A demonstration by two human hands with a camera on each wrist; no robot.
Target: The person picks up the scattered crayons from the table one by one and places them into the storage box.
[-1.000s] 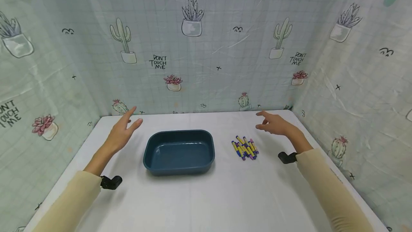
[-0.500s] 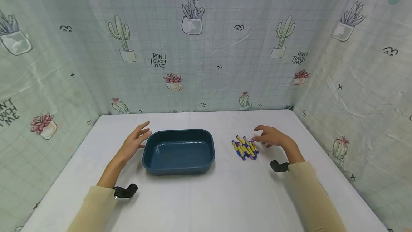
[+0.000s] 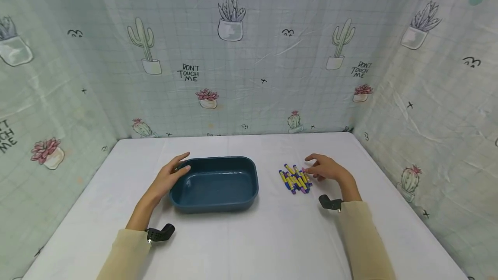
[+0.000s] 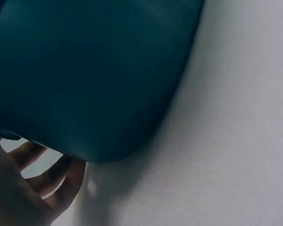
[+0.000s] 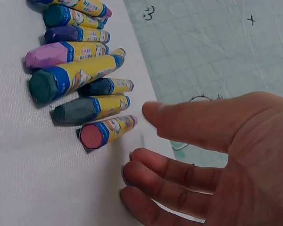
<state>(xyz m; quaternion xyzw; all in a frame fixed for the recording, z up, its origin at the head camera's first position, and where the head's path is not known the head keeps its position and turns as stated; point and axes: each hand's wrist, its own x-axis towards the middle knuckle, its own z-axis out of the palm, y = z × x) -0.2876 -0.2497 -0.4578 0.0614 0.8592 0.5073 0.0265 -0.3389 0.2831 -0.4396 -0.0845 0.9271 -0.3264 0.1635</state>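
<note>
A dark blue-green rectangular tray (image 3: 214,205) stands on the white table, left of the middle. At its left end, my left hand (image 3: 167,178) has the thumb over the rim and the other fingers along the outside. The left wrist view shows those fingers (image 4: 68,183) against the tray's outer wall (image 4: 94,94). To the right lies a small heap of crayons (image 3: 295,179) in yellow wrappers. My right hand (image 3: 328,170) hovers at its right side, fingers loosely bent with nothing between them. In the right wrist view, the nearest crayon is a pink one (image 5: 108,133).
A white cloth covers the table (image 3: 241,245). Pale fabric walls (image 3: 249,68) printed with cacti rise at the back and on both sides. Each wrist carries a small black camera, the left one (image 3: 161,232) near the table's front left.
My left hand has come forward and right from beside the tray to its left rim. My right hand has lowered toward the crayons. Tray and crayons have stayed in place.
</note>
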